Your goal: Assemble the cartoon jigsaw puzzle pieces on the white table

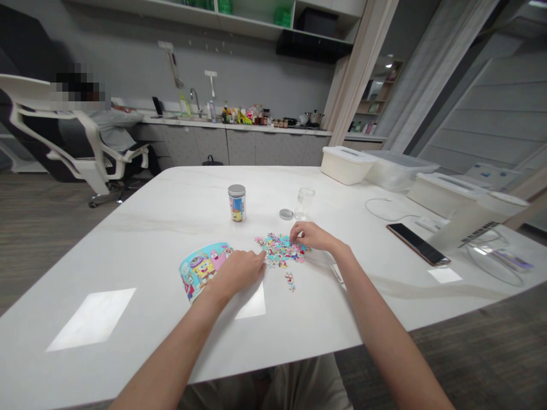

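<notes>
Puzzle pieces (282,250) lie heaped on the white table (149,239). Taking the heap as the clock's centre, the left hand (243,269) sits at eight o'clock, fingers curled at its edge; the right hand (314,235) is at two o'clock, fingers bent down onto it. Whether either grips a piece, I cannot tell. A small cluster (290,281) lies at six, the picture card (203,266) at nine, a lidded jar (237,205) at ten-thirty, a clear jar (305,203) at one.

Puzzle pile (280,250) on table (141,228) before me; picture sheet (201,266) left, jar (237,206) behind-left, second jar (305,200) behind-right, phone (416,244) right.
</notes>
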